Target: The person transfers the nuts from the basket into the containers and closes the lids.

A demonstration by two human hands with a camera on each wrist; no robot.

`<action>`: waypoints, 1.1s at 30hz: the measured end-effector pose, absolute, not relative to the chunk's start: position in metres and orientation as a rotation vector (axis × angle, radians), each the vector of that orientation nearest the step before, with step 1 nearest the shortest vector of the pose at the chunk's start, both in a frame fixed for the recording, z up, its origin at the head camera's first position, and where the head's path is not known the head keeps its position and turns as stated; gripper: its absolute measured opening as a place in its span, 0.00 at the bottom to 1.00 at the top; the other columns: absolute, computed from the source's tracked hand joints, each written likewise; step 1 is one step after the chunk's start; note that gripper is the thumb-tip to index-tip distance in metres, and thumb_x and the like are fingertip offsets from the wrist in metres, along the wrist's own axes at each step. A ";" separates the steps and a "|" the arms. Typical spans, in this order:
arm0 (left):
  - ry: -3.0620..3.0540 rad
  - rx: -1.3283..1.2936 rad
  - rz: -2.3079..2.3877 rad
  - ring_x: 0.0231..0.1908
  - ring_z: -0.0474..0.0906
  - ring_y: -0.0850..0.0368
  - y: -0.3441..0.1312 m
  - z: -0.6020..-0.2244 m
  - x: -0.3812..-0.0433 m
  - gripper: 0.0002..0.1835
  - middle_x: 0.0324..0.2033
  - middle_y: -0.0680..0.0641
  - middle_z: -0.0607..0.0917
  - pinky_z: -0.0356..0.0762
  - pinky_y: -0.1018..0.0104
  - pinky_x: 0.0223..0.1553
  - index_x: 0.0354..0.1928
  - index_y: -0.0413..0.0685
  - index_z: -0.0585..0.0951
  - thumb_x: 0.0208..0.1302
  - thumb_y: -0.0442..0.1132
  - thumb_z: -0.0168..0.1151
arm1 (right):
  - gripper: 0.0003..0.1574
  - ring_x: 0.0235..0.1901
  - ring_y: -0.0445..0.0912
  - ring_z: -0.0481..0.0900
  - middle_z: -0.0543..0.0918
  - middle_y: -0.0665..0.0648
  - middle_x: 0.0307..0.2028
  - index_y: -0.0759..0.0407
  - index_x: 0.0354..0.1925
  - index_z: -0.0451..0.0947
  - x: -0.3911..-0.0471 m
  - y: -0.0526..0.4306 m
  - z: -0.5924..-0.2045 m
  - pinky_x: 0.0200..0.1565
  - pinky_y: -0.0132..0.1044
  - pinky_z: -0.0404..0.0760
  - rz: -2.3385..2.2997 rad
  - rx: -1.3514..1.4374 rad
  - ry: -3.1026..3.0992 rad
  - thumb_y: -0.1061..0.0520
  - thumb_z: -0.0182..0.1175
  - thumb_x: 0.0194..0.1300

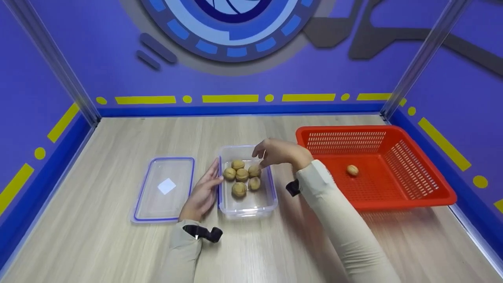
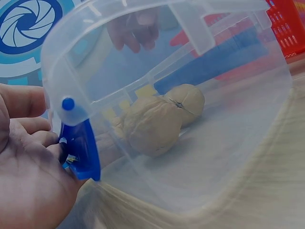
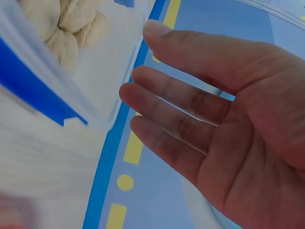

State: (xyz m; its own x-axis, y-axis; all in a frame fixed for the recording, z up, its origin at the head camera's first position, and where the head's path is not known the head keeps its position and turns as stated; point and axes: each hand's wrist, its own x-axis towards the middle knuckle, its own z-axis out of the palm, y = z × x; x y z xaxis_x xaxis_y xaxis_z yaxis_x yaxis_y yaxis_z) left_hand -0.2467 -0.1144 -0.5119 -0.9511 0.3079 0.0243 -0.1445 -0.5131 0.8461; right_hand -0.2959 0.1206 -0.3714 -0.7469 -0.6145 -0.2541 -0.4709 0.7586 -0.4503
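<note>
A clear plastic food container [image 1: 251,202] with blue side clips stands mid-table, with several walnuts [image 1: 242,174] lying in it. My left hand [image 1: 201,198] rests along its left wall with extended fingers, the thumb at the rim. In the left wrist view the palm [image 2: 33,176] is beside a blue clip [image 2: 81,148], and walnuts [image 2: 152,125] show through the wall. Over the container's far right corner hovers my right hand [image 1: 281,151]. The right wrist view shows that hand [image 3: 209,124] with fingers loosely spread and nothing between them.
A red plastic basket [image 1: 397,204] stands on the right, with a single walnut [image 1: 352,170] on its floor. Left of the container lies a clear lid [image 1: 157,204] with a blue seal and a white diamond-shaped label. Blue printed panels [image 1: 235,86] wall the table at the back and sides.
</note>
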 end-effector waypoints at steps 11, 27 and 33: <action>1.378 0.249 2.501 0.75 0.27 0.51 -0.114 -0.513 -0.248 0.39 0.76 0.46 0.35 0.27 0.61 0.76 0.75 0.43 0.42 0.64 0.21 0.42 | 0.23 0.48 0.53 0.82 0.85 0.60 0.48 0.61 0.53 0.80 -0.297 0.157 -0.357 0.51 0.45 0.83 -0.555 -0.795 2.674 0.60 0.67 0.57; 1.421 0.273 2.476 0.75 0.25 0.51 -0.115 -0.513 -0.248 0.39 0.76 0.45 0.33 0.24 0.60 0.75 0.75 0.41 0.40 0.65 0.22 0.40 | 0.25 0.49 0.53 0.81 0.84 0.60 0.51 0.58 0.57 0.78 -0.298 0.228 -0.366 0.54 0.50 0.82 -0.577 -0.653 2.815 0.59 0.66 0.60; 1.416 0.274 2.480 0.75 0.25 0.51 -0.114 -0.514 -0.248 0.39 0.76 0.46 0.34 0.25 0.60 0.75 0.75 0.41 0.40 0.65 0.21 0.40 | 0.26 0.51 0.56 0.80 0.82 0.62 0.54 0.62 0.57 0.77 -0.299 0.254 -0.372 0.54 0.52 0.81 -0.616 -0.655 2.816 0.59 0.66 0.59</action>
